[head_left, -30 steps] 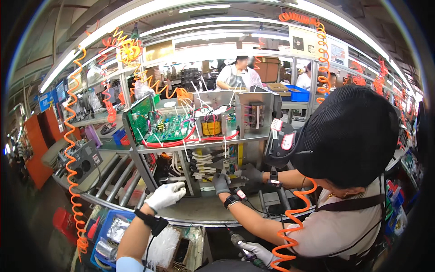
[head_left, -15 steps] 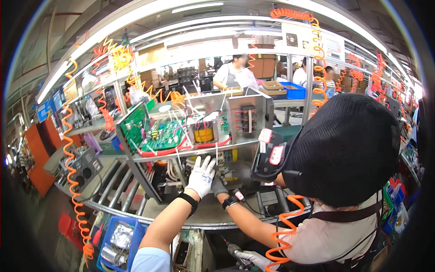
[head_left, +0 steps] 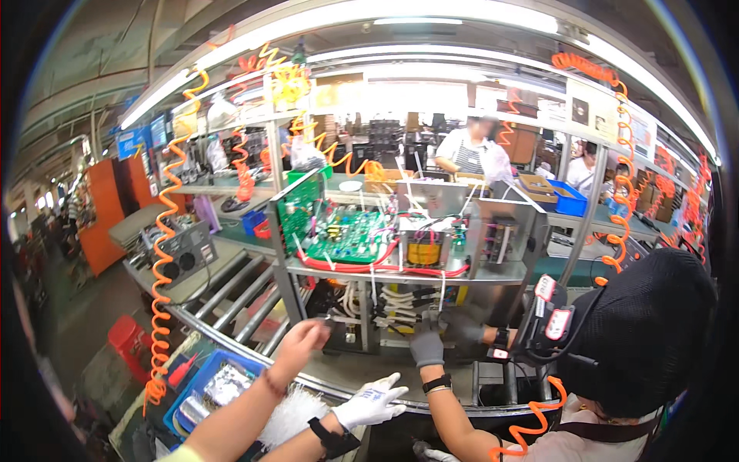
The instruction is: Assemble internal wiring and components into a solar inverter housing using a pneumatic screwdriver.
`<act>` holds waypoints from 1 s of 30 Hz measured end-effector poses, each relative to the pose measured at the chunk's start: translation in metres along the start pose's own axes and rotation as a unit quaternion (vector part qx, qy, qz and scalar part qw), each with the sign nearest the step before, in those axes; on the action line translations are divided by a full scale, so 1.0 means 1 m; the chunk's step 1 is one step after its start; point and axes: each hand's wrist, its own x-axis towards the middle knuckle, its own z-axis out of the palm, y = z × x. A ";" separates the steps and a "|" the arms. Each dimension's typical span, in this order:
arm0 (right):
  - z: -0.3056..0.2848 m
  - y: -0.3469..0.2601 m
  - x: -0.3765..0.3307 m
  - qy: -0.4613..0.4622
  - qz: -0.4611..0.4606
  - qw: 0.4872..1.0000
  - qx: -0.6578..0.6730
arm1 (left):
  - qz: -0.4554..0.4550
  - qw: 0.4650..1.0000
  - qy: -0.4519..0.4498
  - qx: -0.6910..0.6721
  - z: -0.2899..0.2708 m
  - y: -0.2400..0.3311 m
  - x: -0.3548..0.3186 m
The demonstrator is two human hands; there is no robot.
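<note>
My left hand point(head_left: 371, 402), in a white glove with a black wrist strap, is held in front of the conveyor edge, fingers stretched out and holding nothing. At the bottom edge my right hand point(head_left: 439, 456), also white-gloved, is mostly cut off; it grips a dark power screwdriver point(head_left: 419, 446), of which little shows. Beyond my hands stands an open metal machine chassis point(head_left: 350, 271) with a green circuit board point(head_left: 350, 235), a yellow-wound transformer point(head_left: 425, 252) and red cables on its upper deck. White cables point(head_left: 400, 300) run below.
A co-worker in a black cap point(head_left: 647, 331) leans in from the right; their grey-gloved hand point(head_left: 427, 346) works at the lower cables. Another person's bare hand point(head_left: 304, 339) reaches in from the left. A blue bin point(head_left: 204, 377), white cable ties point(head_left: 296, 416) and orange coiled hoses point(head_left: 165, 269) are near.
My left hand has drawn back from the chassis toward me. A bare arm with a yellow sleeve has come in from the left. The view has shifted, moving the chassis rightward in the picture.
</note>
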 end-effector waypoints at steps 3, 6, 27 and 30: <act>0.027 0.003 0.026 0.034 -0.018 0.989 -0.144 | -0.125 0.983 -0.016 -0.131 0.021 -0.004 -0.038; 0.048 0.011 0.041 0.068 -0.025 0.971 -0.226 | -0.135 0.978 -0.041 -0.152 0.035 -0.013 -0.052; 0.019 -0.007 0.019 0.120 -0.088 0.965 -0.217 | -0.169 0.950 -0.123 -0.231 0.075 -0.031 -0.039; 0.016 -0.008 0.022 0.118 -0.100 0.957 -0.247 | -0.178 0.946 -0.099 -0.252 0.080 -0.024 -0.039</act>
